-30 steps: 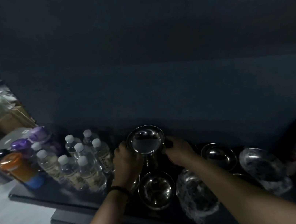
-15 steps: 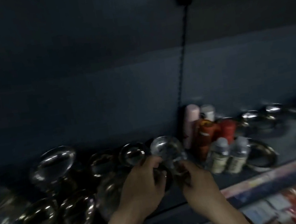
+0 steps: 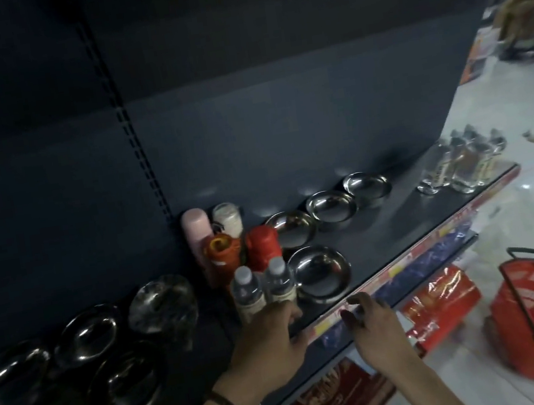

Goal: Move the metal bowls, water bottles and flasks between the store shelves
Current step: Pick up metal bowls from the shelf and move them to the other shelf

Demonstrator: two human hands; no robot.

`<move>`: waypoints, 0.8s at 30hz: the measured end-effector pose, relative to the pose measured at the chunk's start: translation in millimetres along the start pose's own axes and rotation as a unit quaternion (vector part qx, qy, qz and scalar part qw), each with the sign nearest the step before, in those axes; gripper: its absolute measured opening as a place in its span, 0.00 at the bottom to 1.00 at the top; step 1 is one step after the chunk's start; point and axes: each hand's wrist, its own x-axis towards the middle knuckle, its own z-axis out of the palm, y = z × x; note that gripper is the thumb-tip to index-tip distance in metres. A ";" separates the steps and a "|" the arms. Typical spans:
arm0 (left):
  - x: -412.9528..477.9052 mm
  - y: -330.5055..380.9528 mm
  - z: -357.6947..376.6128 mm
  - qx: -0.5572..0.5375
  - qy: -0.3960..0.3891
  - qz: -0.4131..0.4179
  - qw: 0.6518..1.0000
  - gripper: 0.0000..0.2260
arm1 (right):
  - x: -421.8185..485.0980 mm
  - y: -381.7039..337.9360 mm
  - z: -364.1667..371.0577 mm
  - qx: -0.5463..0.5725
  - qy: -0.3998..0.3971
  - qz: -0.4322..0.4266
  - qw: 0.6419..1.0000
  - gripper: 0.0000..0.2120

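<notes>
Steel bowl [image 3: 319, 275] is sitting just beyond both hands — left hand [image 3: 269, 347] touching two water bottles [image 3: 263, 289], right hand [image 3: 374, 328] hovering empty, fingers loose.

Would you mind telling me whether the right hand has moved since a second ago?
Yes. The right hand has left the metal bowls and shifted right along the shelf, now empty at the front edge past the two water bottles.
</notes>
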 end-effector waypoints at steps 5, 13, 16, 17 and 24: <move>31.5 19.9 32.6 0.027 -0.015 -0.048 0.998 0.19 | 43.7 36.3 -3.8 0.003 -0.016 -0.017 1.000 0.24; 50.2 29.1 55.9 0.053 -0.029 -0.119 0.991 0.18 | 95.4 59.4 4.8 -0.048 -0.098 -0.101 0.989 0.22; 56.1 32.1 59.7 0.029 -0.032 -0.141 0.989 0.18 | 103.9 64.5 15.5 -0.005 -0.081 -0.088 0.993 0.13; 57.4 32.9 60.0 0.033 -0.033 -0.140 0.989 0.18 | 104.8 64.3 16.6 0.029 -0.070 -0.067 0.995 0.10; 59.4 33.1 59.1 -0.004 -0.036 -0.203 0.978 0.16 | 96.3 59.3 9.0 0.223 0.013 0.087 0.971 0.14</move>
